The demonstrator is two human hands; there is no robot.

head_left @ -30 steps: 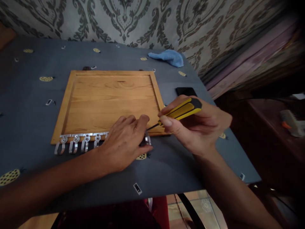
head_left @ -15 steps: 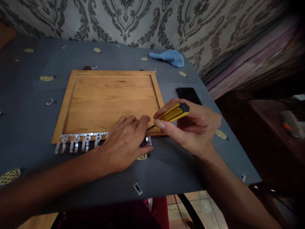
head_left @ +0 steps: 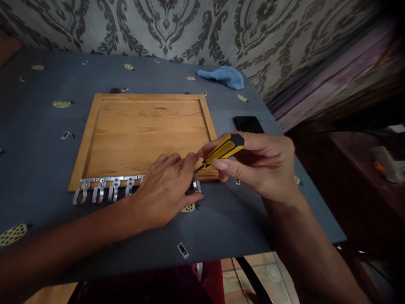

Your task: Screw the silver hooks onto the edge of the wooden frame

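A wooden board [head_left: 145,135] with a raised rim lies on the blue patterned tablecloth [head_left: 38,169]. A metal hook rail [head_left: 104,188] runs along its near edge. My left hand [head_left: 166,188] lies palm down over the right part of the rail, fingers curled and pressing on it. My right hand [head_left: 259,164] is closed round a yellow and black screwdriver [head_left: 223,150], whose thin shaft slants down left to the rail just beside my left fingertips. The tip is hidden behind my left hand.
A black phone [head_left: 248,124] lies on the cloth right of the board. A crumpled blue cloth [head_left: 223,76] sits at the back near the patterned wall. The table's right edge drops off toward dark furniture.
My right hand has shifted left and a little up with the screwdriver, whose handle now stands steeper. My left hand has stayed on the rail.
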